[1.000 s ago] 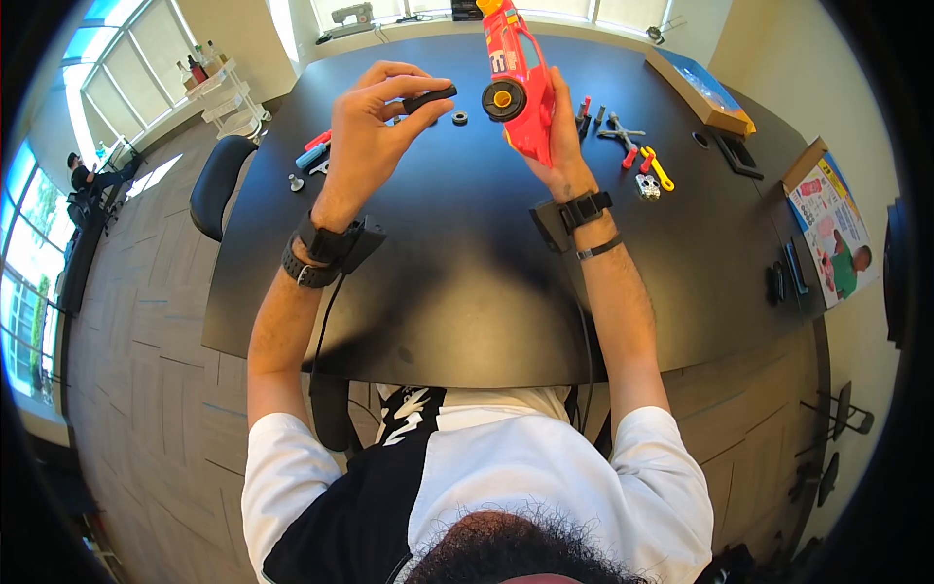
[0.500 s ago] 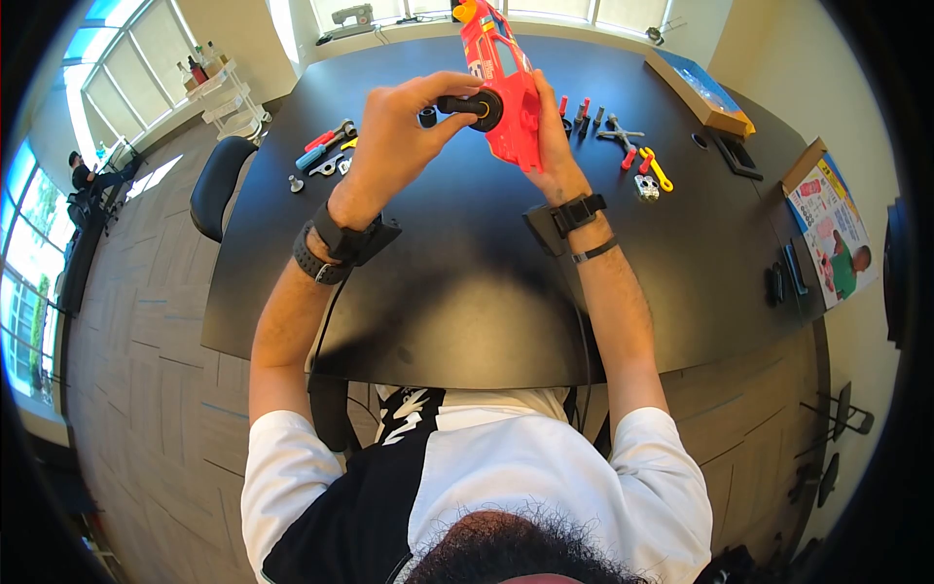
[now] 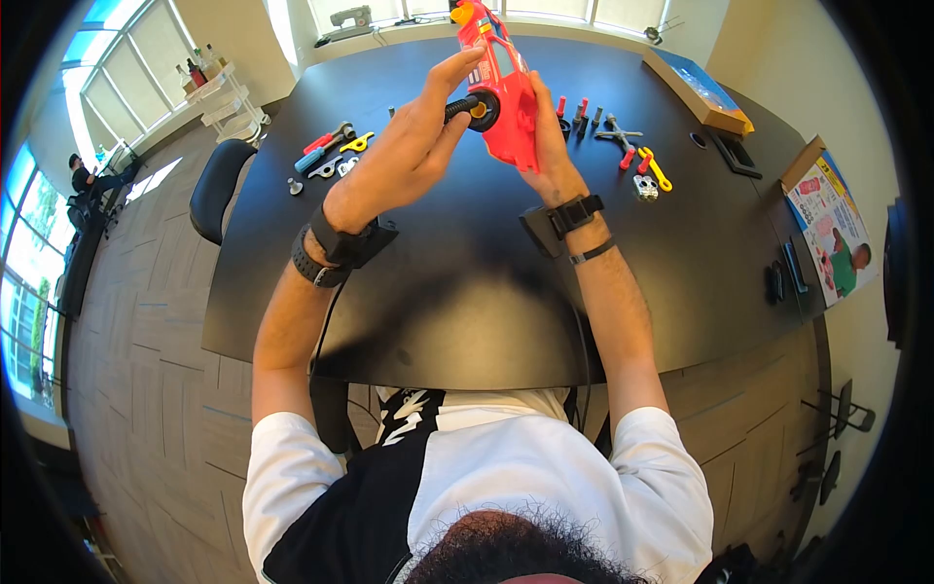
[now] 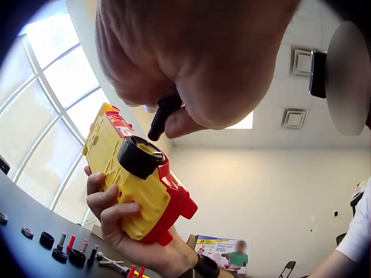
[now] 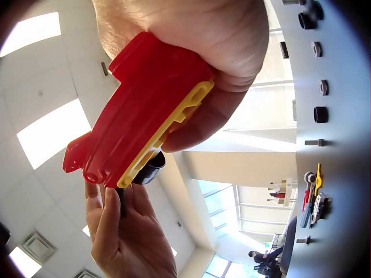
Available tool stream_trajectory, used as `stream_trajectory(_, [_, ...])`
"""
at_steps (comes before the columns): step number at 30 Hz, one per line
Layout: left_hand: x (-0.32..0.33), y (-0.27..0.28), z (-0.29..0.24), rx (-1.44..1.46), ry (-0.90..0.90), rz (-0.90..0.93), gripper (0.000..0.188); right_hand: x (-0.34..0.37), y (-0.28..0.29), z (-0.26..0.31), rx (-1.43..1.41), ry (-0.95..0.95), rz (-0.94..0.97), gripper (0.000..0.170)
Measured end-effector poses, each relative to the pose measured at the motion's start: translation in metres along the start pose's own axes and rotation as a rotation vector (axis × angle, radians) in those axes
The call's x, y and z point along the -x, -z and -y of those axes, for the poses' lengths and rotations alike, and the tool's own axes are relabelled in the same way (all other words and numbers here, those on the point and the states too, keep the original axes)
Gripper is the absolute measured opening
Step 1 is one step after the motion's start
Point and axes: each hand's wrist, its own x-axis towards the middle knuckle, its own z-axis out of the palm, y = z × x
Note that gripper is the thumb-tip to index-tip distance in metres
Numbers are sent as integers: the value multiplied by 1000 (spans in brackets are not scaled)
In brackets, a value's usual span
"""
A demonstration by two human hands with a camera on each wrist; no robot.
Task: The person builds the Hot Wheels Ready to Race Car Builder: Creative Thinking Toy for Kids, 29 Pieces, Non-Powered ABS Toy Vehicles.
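Note:
My right hand [image 3: 556, 146] grips a red toy car [image 3: 511, 141] with a yellow underside, raised above the table and tilted. A black wheel [image 4: 136, 157] with a yellow hub sits on the side of the car facing my left hand [image 3: 404, 151]. The left thumb and fingers pinch a short black ribbed rod [image 4: 157, 121], whose free end points at the wheel hub. In the head view the rod's tip overlaps the wheel. Part of the rod is hidden within the left fingers.
Toy tools, among them a blue-handled one [image 3: 313, 159], lie left on the dark table. Loose bolts, wheels, a grey cross-shaped piece [image 3: 617, 133] and a yellow wrench [image 3: 659, 170] lie right. An open box [image 3: 696, 92] and a printed box [image 3: 827, 229] stand at the right edge.
My left hand has brought the black rod rightward from beside the car up to the wheel. The right hand has shifted the car slightly left and turned it.

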Motion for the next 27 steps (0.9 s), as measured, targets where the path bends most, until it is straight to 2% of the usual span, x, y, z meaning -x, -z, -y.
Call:
stream_trajectory(2, [2,4,-3,-9,76,71,73,0,-1,-1,8,-4,-9,63])
stream_trajectory(9, [-3,0,6,-29,116,135,81,3,-12,-2,-8,-34,33,64])
stream_trajectory(15, [-6,-18,11,-291,-34,-55,87,4,-17,-2,-57,-42,15,64])
stream_trajectory(17, [-3,-18,24,-250,7,-219,92,4,-17,-1,-82,-32,-23,64])
stream_trajectory(21, [9,-6,38,-88,120,-259,96,4,-13,4,-103,-18,-24,59])
stream_trajectory(23, [15,-1,47,67,231,-355,81,3,-12,4,-98,-4,-39,57])
stream_trajectory(24, [16,3,51,67,230,-353,81,3,-12,4,-101,10,-47,57])
stream_trajectory(26, [17,9,53,9,239,-409,56,3,-13,4,-106,24,-54,57])
stream_trajectory(27, [15,8,53,8,239,-408,56,3,-14,4,-104,23,-50,56])
